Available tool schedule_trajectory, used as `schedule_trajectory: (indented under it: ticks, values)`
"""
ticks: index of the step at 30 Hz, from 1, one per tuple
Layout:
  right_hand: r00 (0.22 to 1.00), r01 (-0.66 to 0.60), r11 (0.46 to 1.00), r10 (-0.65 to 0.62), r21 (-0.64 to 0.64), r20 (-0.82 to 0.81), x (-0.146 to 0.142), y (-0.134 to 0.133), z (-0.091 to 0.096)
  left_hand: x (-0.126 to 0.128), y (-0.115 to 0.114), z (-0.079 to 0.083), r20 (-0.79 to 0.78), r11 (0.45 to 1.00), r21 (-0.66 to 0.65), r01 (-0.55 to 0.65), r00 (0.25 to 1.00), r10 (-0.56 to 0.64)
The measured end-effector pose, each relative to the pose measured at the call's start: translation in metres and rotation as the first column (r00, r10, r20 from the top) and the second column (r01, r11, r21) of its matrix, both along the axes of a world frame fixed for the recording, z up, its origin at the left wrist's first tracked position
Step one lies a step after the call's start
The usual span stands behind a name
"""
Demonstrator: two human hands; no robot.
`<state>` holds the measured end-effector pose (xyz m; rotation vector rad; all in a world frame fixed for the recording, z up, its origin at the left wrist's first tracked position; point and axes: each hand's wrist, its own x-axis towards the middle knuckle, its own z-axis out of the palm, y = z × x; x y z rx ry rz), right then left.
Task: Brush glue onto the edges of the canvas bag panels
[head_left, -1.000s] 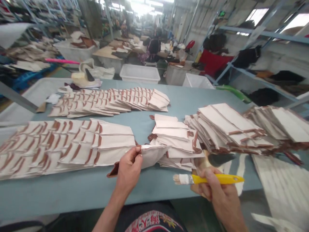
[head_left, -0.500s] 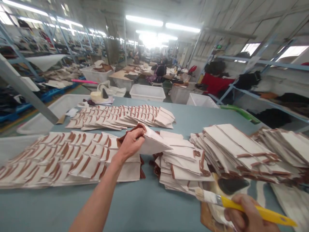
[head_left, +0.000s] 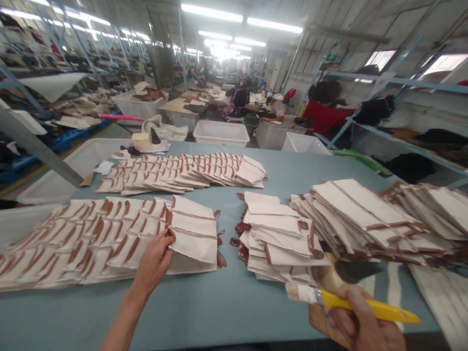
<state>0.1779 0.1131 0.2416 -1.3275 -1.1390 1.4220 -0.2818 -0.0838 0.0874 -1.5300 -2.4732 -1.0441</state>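
My left hand (head_left: pixel 155 256) pinches the brown-trimmed edge of a cream fabric piece (head_left: pixel 193 246), which lies at the right end of the near overlapping row of fabric pieces (head_left: pixel 84 239). Brown strips stick out from that piece's right side. In my right hand (head_left: pixel 361 317) is a paintbrush (head_left: pixel 351 303) with a yellow handle, its pale bristles pointing left. Beyond the bristles stands a stack of cream fabric pieces (head_left: pixel 272 229) with brown trim. Behind the brush, partly hidden, is a container (head_left: pixel 332 273) with a dark opening or patch that I cannot make out.
A second row of fabric pieces (head_left: pixel 183 173) lies farther back on the blue-green table (head_left: pixel 234 312). Taller stacks (head_left: pixel 365 214) fill the right side. White bins (head_left: pixel 221 134) stand beyond the far edge, and a metal post (head_left: pixel 44 141) slants at left.
My left hand has moved left and toward me, carrying a fabric piece from near the middle stack onto the near row. My right hand with the paintbrush has shifted slightly left.
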Motion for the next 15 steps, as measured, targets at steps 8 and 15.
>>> schedule_trajectory:
  ticks: [8, 15]
  values:
    - [0.996, -0.090, 0.995, 0.089, 0.049, 0.012, -0.032, -0.013, -0.006, 0.029, -0.030, -0.019, -0.071, 0.997, -0.061, -0.047, 0.997, 0.042]
    - [0.999, -0.029, 0.999, 0.028, 0.018, 0.023, -0.011, -0.012, -0.031, 0.040, -0.068, 0.001, -0.066, 0.931, 0.011, -0.365, 0.929, 0.365]
